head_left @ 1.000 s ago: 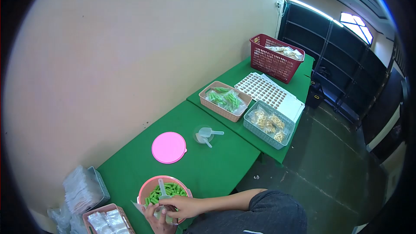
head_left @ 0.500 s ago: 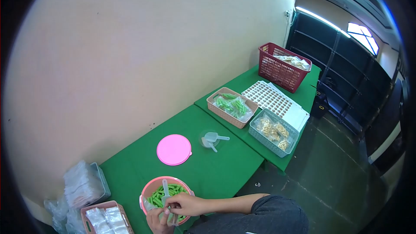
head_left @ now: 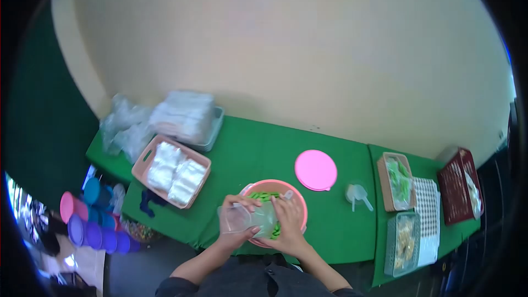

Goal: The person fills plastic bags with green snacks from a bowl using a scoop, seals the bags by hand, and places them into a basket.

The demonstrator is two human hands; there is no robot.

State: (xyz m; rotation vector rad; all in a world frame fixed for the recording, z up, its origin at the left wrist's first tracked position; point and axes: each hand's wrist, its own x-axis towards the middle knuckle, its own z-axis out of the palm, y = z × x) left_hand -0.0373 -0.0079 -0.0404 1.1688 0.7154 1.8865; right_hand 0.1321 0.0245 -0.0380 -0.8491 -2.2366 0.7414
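Over the pink bowl (head_left: pixel 275 187) of green pieces at the table's near edge, we see a clear plastic bag (head_left: pixel 242 219) held between both hands. Our left hand (head_left: pixel 237 221) curls around the bag's left side, fingers closed on it. Our right hand (head_left: pixel 289 221) grips its other side above the bowl; we cannot tell whether it also holds a scoop. Beyond lie a pink lid (head_left: pixel 315 170) and a tray of packets (head_left: pixel 171 171). We can read no writing.
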